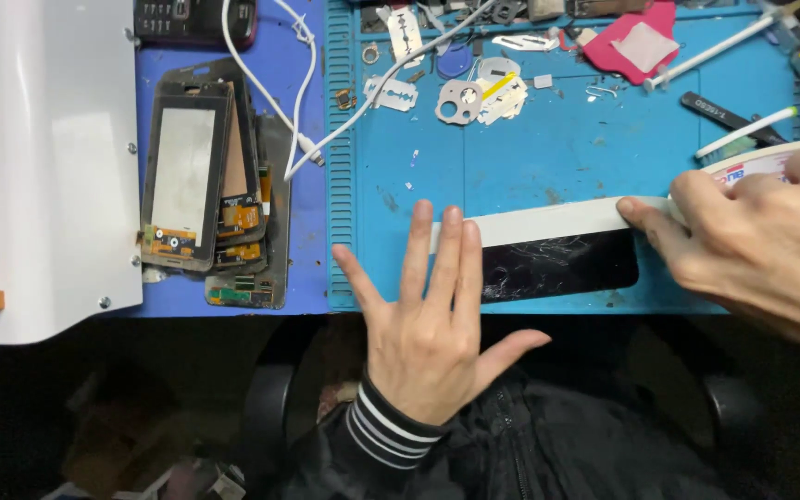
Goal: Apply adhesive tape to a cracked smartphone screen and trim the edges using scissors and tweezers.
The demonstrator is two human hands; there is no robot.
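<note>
Left hand point(437, 310) flat, fingers spread, pressing left end of dark cracked glass panel point(557, 267) on blue mat point(548, 157) on desk; right hand point(752, 241) gripping tape roll point(770, 162) and pinching white tape strip point(548, 222) laid along panel's top edge. Stack of about three phone frames point(210, 185) at left, two razor blades point(391, 93) and two white swabs point(743, 132) on mat. Roll cut off at right edge, panel's left end hidden under fingers, small parts at top hard to make out.
</note>
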